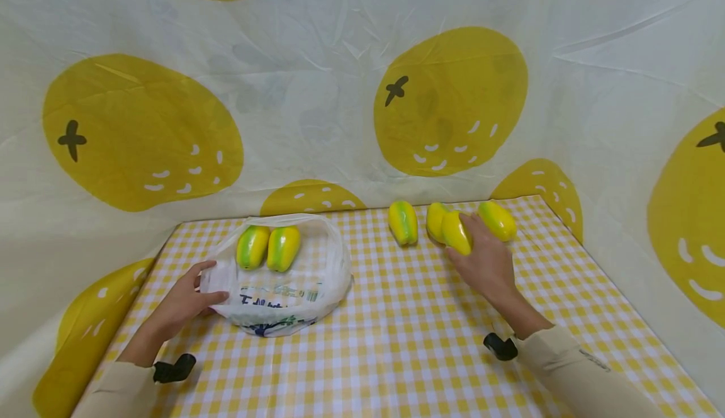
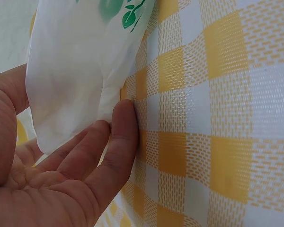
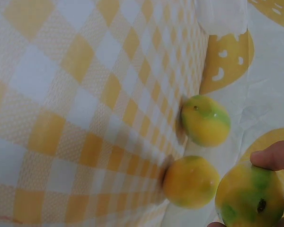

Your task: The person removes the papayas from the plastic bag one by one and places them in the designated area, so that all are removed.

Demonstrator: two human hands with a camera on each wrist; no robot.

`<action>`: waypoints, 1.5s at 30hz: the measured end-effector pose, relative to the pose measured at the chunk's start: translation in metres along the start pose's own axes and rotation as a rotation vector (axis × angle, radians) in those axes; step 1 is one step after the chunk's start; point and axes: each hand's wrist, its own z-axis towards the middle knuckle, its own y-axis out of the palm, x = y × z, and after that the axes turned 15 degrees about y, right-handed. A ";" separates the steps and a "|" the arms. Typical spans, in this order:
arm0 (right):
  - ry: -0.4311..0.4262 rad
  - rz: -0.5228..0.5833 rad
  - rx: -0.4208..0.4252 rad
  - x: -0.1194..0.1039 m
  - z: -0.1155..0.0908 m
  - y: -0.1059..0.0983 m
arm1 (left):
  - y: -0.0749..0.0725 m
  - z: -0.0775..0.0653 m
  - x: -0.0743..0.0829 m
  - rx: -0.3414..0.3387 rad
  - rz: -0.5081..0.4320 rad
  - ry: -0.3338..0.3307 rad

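Note:
My left hand is at the left edge of a white, see-through plastic bag, its thumb and fingers around the rim. The left wrist view shows the fingers against the bag's thin film. Inside the open bag lie two yellow-green papayas, one papaya beside another papaya. At the far right, my right hand grips a papaya, thumb and fingers on its sides. In the right wrist view this held papaya appears apart from the tablecloth, its dark stem spot facing the camera.
Near the table's back edge stand more papayas: one papaya to the left, another papaya partly behind the held one, and a third papaya right of the hand. A yellow checked tablecloth covers the table. A fruit-print curtain hangs behind.

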 end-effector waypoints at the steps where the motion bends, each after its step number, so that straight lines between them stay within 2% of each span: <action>1: 0.002 -0.006 0.004 0.001 0.000 -0.001 | 0.000 0.000 0.000 0.003 -0.003 -0.003; 11: -0.014 -0.013 0.062 0.016 0.003 -0.006 | 0.000 -0.001 -0.001 0.000 0.003 0.005; 29: 0.065 -0.044 0.044 0.031 0.004 -0.017 | 0.001 0.000 -0.001 0.002 0.005 0.003; 45: 0.058 -0.030 0.080 0.051 0.005 -0.021 | 0.001 0.000 -0.001 0.002 -0.008 0.015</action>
